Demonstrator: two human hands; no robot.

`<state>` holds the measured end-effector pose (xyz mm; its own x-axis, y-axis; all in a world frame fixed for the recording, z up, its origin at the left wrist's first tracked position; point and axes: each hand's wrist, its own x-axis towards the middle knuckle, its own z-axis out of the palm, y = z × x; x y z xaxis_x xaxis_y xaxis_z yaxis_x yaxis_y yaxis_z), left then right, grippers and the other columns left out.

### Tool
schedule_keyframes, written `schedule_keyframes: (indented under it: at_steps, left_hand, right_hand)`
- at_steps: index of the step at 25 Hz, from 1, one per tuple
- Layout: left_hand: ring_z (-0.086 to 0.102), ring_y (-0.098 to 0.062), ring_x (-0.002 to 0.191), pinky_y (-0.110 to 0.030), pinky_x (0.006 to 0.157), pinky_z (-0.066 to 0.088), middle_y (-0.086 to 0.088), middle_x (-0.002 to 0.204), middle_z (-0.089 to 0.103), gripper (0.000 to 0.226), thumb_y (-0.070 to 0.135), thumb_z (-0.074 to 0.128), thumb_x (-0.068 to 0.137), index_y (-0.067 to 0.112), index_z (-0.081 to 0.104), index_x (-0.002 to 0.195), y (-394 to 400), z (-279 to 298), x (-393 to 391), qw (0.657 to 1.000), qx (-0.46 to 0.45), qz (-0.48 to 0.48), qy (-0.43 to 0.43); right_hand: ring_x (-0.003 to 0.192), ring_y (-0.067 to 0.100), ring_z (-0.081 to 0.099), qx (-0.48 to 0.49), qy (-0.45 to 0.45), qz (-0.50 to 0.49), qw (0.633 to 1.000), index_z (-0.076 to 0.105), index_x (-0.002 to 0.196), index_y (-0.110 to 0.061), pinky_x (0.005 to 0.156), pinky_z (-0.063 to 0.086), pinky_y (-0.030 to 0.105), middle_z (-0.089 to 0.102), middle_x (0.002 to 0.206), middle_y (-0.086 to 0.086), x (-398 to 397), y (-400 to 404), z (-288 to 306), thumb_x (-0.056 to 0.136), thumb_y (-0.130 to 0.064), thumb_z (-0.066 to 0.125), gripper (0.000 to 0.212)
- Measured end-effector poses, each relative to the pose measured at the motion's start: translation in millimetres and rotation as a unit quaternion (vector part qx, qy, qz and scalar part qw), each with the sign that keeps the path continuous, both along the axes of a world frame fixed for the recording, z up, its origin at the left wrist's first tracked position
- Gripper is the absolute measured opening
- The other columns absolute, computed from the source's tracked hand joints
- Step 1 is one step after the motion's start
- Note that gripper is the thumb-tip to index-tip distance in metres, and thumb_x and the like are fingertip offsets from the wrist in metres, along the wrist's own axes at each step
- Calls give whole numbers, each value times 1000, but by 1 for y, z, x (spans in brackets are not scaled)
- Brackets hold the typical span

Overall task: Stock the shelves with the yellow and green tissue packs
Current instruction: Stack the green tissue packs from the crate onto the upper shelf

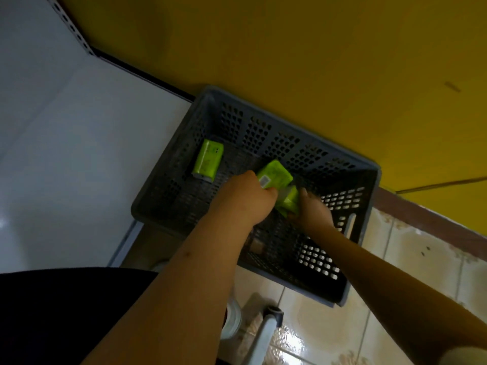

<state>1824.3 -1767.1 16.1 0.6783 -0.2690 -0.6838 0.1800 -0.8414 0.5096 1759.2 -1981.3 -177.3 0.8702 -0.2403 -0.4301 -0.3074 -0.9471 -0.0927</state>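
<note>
A dark grey perforated crate (287, 146) stands on the floor against a yellow wall. Inside it, my left hand (245, 198) grips a green tissue pack (276, 175) and lifts it off the crate's floor. Just to its right, my right hand (313, 209) holds a second green tissue pack (290, 204), partly hidden under the first. A third green tissue pack (208, 160) lies alone at the crate's far left corner. No yellow packs are in view.
A white shelf (79, 159) lies to the left of the crate, with a perforated upright (68, 22) at its back. The yellow wall (316, 61) rises behind. Glossy beige floor tiles (421, 259) spread to the right. A pale metal leg (266, 335) stands near my body.
</note>
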Motion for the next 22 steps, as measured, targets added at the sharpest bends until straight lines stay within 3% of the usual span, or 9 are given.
schedule_keyframes:
  at_steps: [3,5,6,8,10,13,16,19,22]
  left_hand:
    - [52,-29,114,-32,84,41,-11,132,52,48,43,45,97,11,47,132,10,11,-3,998,-2,59,6]
    - [52,-30,120,-30,93,42,-10,137,50,58,52,44,95,13,44,138,17,24,-6,976,-76,200,37]
    - [55,-31,117,-35,95,46,-10,134,53,57,56,44,94,16,48,134,21,35,-8,944,-142,289,69]
    - [63,-30,104,-42,85,55,-7,119,62,38,53,51,93,22,59,112,35,64,-13,860,-260,432,84]
    - [67,-25,97,-36,73,57,-2,111,66,24,41,60,90,27,62,109,59,94,-22,817,-303,491,-11]
    - [68,-16,89,-28,68,54,8,100,68,29,30,66,87,29,61,115,93,140,-45,756,-345,540,-137]
    - [68,-14,87,-26,62,54,9,99,69,26,27,65,89,28,62,115,118,183,-77,706,-388,550,-220]
    - [68,-17,82,-30,65,54,11,84,71,27,23,63,91,22,61,117,139,230,-109,670,-428,528,-300]
    - [72,-19,89,-39,76,59,3,99,72,36,40,72,77,30,62,111,176,281,-143,637,-412,518,-395]
  right_hand:
    - [107,33,55,29,-200,102,974,48,128,-10,82,49,40,57,119,10,-6,30,67,70,-36,77,71]
    - [114,30,50,49,-312,148,937,49,131,-10,92,45,42,56,127,8,-1,56,119,72,-33,76,68]
    - [119,29,48,58,-357,176,916,50,132,-11,97,41,43,54,133,7,2,68,142,74,-33,73,66]
    - [123,29,47,66,-423,245,870,53,133,-10,103,37,44,52,139,4,9,94,184,82,-32,70,57]
    - [124,30,50,75,-461,312,828,54,135,-9,106,36,45,50,143,2,11,118,224,89,-27,67,51]
    - [127,27,50,81,-484,385,782,54,137,-12,109,34,42,48,146,-1,11,145,281,92,-24,63,47]
    - [138,21,38,157,-496,351,779,48,141,-14,116,26,46,41,150,-1,-4,166,338,94,-37,56,53]
    - [143,10,30,385,-455,201,778,34,149,-20,117,27,38,33,155,-7,-26,190,394,96,-47,42,60]
    - [113,-1,59,651,-336,109,672,44,139,-30,92,54,31,62,119,-26,-43,244,456,97,-38,51,43]
